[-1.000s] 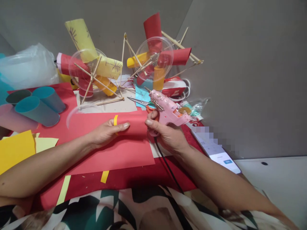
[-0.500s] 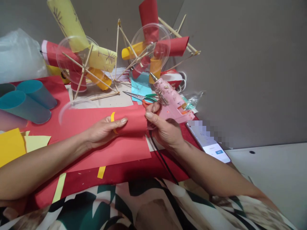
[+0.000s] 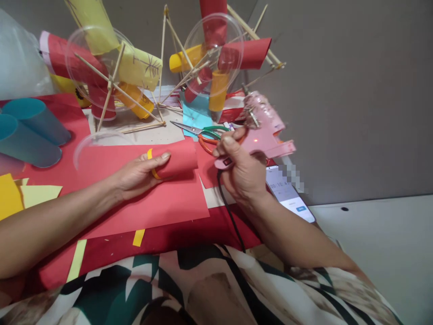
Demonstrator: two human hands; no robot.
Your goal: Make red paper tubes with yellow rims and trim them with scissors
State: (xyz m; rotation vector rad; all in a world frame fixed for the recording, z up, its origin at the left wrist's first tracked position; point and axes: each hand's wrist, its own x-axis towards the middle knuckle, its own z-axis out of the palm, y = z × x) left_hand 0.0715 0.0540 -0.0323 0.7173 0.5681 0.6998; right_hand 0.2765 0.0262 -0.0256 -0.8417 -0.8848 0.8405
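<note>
The person's left hand [image 3: 137, 175] grasps one yellow-banded red paper tube [image 3: 181, 159] over a flat red paper sheet [image 3: 162, 207]; the right hand [image 3: 246, 174] grips one pink plastic glue gun [image 3: 264, 128]. A slim, pale-screened smartphone [image 3: 293, 204] reads "00 10 4", the rest unclear. Two wooden-stick frames [image 3: 110, 82] stand behind.

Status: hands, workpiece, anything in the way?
Left hand gripping red paper tube. Right hand holding pink glue gun, small light lit. Scissors lying beyond red paper tube.
</note>
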